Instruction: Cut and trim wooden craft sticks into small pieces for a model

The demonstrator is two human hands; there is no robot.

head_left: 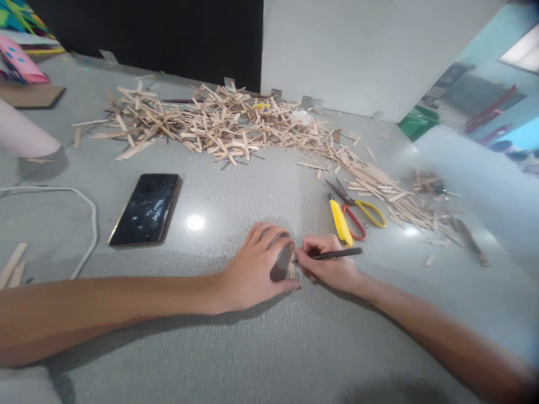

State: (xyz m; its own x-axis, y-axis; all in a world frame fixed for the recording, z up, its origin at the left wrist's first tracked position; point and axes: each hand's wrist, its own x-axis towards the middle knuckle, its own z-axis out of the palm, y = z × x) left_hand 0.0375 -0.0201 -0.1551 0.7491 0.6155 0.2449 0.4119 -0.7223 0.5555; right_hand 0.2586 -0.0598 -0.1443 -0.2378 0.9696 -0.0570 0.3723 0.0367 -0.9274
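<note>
My left hand (256, 268) rests on the grey table (236, 348), fingers curled and pressing down on a short wooden stick (291, 268) that lies flat. My right hand (328, 264) sits just right of it, closed round a thin black pen (337, 253) whose tip touches the stick. Both forearms lie across the table's front part.
A big heap of wooden sticks (219, 123) spreads across the back and trails right. Scissors with red and yellow handles (357, 210) and a yellow cutter (340, 221) lie right of my hands. A black phone (147, 209) and a white cable (84, 224) lie left.
</note>
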